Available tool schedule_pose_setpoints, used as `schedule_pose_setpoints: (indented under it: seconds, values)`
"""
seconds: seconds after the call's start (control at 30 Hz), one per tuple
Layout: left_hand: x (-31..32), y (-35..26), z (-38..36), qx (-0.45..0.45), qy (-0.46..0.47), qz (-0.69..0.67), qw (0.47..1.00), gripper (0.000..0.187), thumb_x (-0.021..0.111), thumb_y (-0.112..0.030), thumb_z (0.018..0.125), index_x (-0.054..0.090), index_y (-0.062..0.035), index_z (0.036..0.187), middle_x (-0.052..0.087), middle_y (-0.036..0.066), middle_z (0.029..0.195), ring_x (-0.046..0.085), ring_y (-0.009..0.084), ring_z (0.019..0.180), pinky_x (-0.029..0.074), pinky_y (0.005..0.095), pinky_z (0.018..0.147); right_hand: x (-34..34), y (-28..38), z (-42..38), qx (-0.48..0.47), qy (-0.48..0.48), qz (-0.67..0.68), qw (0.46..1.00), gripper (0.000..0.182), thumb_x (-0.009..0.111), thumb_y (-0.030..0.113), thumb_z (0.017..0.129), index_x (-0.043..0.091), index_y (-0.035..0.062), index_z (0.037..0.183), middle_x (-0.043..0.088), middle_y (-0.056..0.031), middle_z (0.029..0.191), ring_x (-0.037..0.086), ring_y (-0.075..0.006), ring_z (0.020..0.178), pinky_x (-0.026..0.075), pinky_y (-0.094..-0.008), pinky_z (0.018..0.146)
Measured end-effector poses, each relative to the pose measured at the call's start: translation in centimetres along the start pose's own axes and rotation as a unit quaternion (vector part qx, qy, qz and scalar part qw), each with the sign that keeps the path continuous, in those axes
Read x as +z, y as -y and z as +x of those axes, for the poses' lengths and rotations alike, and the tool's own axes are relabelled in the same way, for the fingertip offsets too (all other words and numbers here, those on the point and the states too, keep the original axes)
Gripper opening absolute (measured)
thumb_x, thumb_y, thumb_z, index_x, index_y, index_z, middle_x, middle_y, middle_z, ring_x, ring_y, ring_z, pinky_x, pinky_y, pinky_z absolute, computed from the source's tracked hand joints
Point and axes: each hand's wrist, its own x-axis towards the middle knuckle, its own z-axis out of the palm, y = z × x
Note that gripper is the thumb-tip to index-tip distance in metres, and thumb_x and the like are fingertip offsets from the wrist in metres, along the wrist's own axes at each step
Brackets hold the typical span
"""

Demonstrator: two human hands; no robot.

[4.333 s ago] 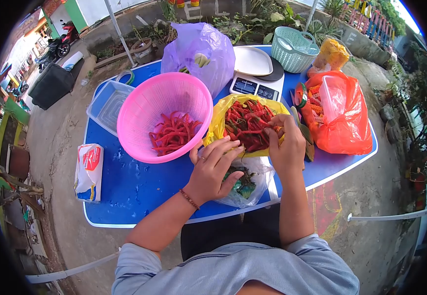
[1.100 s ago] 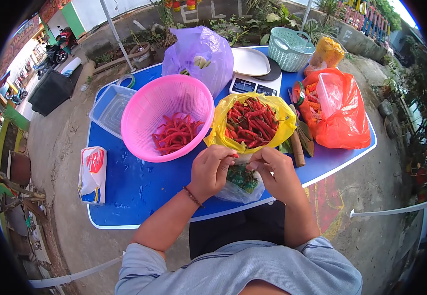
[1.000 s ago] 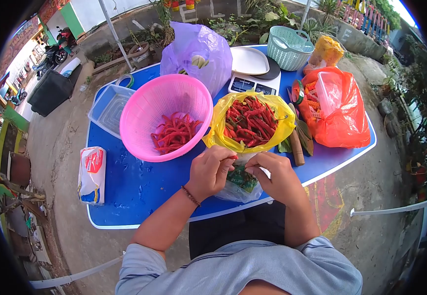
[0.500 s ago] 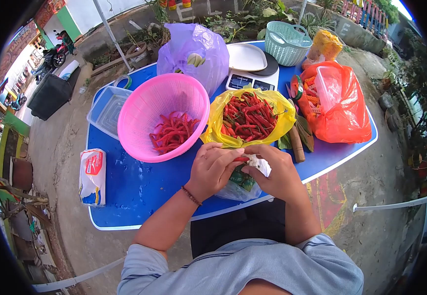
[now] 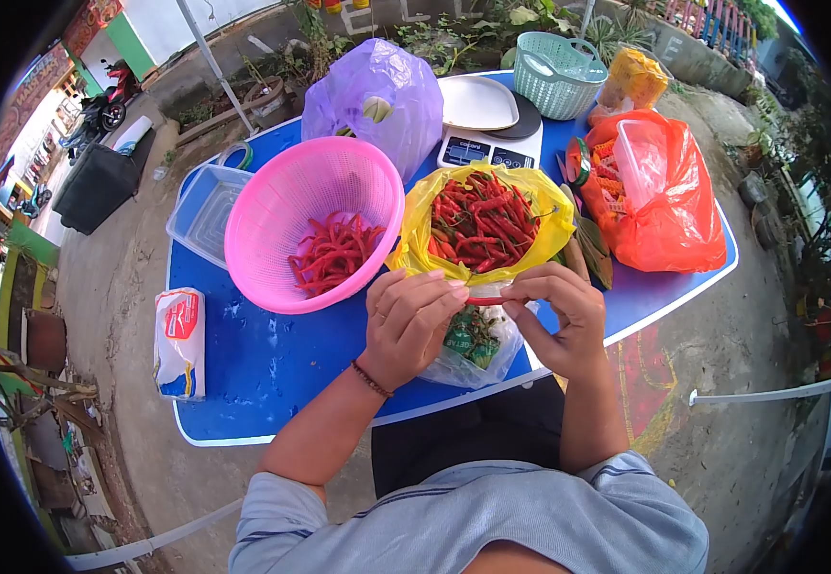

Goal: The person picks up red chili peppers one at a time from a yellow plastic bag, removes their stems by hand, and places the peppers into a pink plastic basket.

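A red chili (image 5: 485,301) spans the space between the hands, just above the tabletop (image 5: 272,387). The left hand (image 5: 409,325) has its fingers drawn together at the chili's 9 o'clock end; the right hand (image 5: 561,316) pinches the 3 o'clock end between thumb and forefinger.

Reckoned from that chili, a yellow bag (image 5: 554,232) stands at 12 o'clock — full of red chilies (image 5: 484,225) — with a scale (image 5: 522,166) beyond it, a tray (image 5: 477,102) on top. At 6 o'clock lies a clear bag (image 5: 503,356) with green scraps showing. The pink colander (image 5: 286,196), tilted, sits at 10 o'clock with more chilies (image 5: 334,256) inside. The purple bag (image 5: 377,91) is at 11, the green basket (image 5: 554,81) near 1, and the red bag (image 5: 678,215) at 2, past a wooden handle (image 5: 576,258). Toward 9 o'clock is a white packet (image 5: 180,340); a plastic tub (image 5: 200,220) stands beside the colander.
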Motion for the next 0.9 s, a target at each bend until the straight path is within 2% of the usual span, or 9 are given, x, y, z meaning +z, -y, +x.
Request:
schedule_pose_setpoints:
  seconds: [0.13,0.23,0.33,0.5,0.63,0.9]
  values:
    - [0.3,-0.1,-0.6,-0.005,-0.047,0.021,0.999,0.039,0.080,-0.015,0.088,0.064,-0.0187,0.123,0.065,0.002,0.126,0.061,0.0229,0.122,0.033,0.0438,0.113,-0.2,-0.6,0.0,-0.047,-0.026,-0.059,0.997,0.019,0.079,-0.009,0.080,0.071,-0.0036,0.097,0.071,-0.0133,0.090,0.071,-0.0245,0.081,0.056,-0.0314,0.071]
    - [0.3,0.0,-1.4,-0.024,-0.048,0.021,0.998,0.039,0.078,-0.022,0.090,0.063,-0.0209,0.126,0.061,0.004,0.132,0.056,0.0245,0.127,0.026,0.0478,0.118,0.0,-1.2,-0.1,-0.071,-0.045,-0.078,0.993,0.021,0.079,-0.008,0.081,0.070,-0.0036,0.099,0.071,-0.0138,0.091,0.071,-0.0248,0.080,0.056,-0.0315,0.071]
    - [0.1,-0.1,-1.5,-0.009,-0.036,0.041,0.998,0.040,0.077,-0.026,0.091,0.062,-0.0219,0.128,0.059,0.005,0.132,0.054,0.0247,0.130,0.023,0.0484,0.119,0.6,-1.1,-0.1,-0.082,-0.062,-0.072,0.992,0.021,0.079,-0.008,0.081,0.070,-0.0030,0.100,0.071,-0.0146,0.091,0.071,-0.0256,0.081,0.056,-0.0321,0.072]
    - [0.1,-0.3,-1.6,0.016,-0.055,0.058,0.997,0.044,0.077,-0.031,0.091,0.059,-0.0234,0.131,0.054,0.004,0.135,0.051,0.0264,0.132,0.022,0.0482,0.119,2.2,-0.1,0.3,-0.087,-0.124,-0.003,0.989,0.021,0.078,-0.008,0.081,0.071,-0.0024,0.100,0.072,-0.0151,0.090,0.072,-0.0270,0.082,0.057,-0.0326,0.072]
    - [0.6,0.0,-1.8,0.018,-0.090,0.045,0.995,0.051,0.077,-0.033,0.091,0.055,-0.0251,0.135,0.048,0.006,0.140,0.047,0.0281,0.135,0.023,0.0486,0.119,3.7,-0.1,1.6,-0.123,-0.120,-0.032,0.985,0.021,0.079,-0.008,0.081,0.072,-0.0022,0.100,0.072,-0.0152,0.089,0.073,-0.0269,0.082,0.057,-0.0325,0.071]
    - [1.0,0.7,-2.0,-0.010,-0.116,0.077,0.990,0.058,0.076,-0.038,0.089,0.050,-0.0176,0.137,0.043,0.012,0.142,0.041,0.0361,0.137,0.033,0.0509,0.113,7.9,0.7,4.9,-0.120,-0.101,-0.045,0.987,0.019,0.080,-0.006,0.079,0.073,-0.0014,0.096,0.074,-0.0133,0.090,0.073,-0.0261,0.081,0.058,-0.0327,0.071]
